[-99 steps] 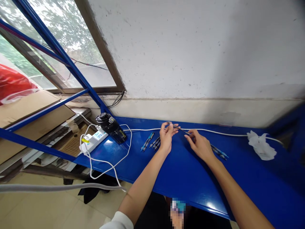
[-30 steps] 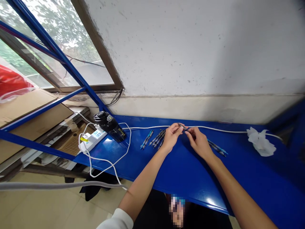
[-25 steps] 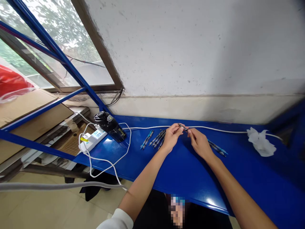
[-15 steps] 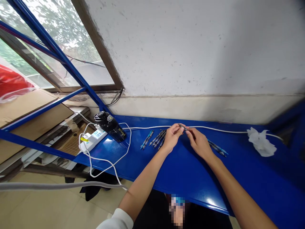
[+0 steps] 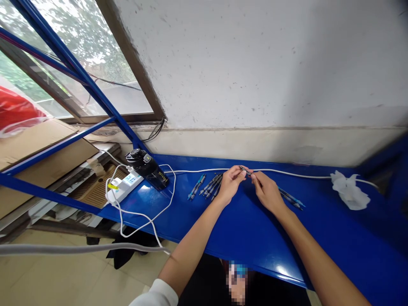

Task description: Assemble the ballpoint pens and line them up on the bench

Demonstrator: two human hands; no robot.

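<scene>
My left hand [image 5: 232, 182] is closed on a dark pen [image 5: 245, 170], held over the back of the blue table. Opposite it, my right hand [image 5: 265, 188] pinches the right end of the same pen, and its fingertips partly cover it. Just left of my left hand lies a group of dark grey pens [image 5: 210, 185], some of it hidden by that hand. Farther left, blue and grey pens [image 5: 196, 187] lie side by side. Beside my right wrist are more pens [image 5: 291, 198], one blue and one dark, partly behind the wrist.
A black bottle [image 5: 148, 168] stands against a white power strip [image 5: 124, 187] at the table's left end. A white cable [image 5: 174, 187] loops there and runs along the back. Crumpled white tissue [image 5: 349, 190] lies at the right. Blue frame bars [image 5: 95, 95] slant past the window.
My right fingers have shifted slightly at the pen's end. Both hands otherwise stay in place, and the pens on the table have not moved.
</scene>
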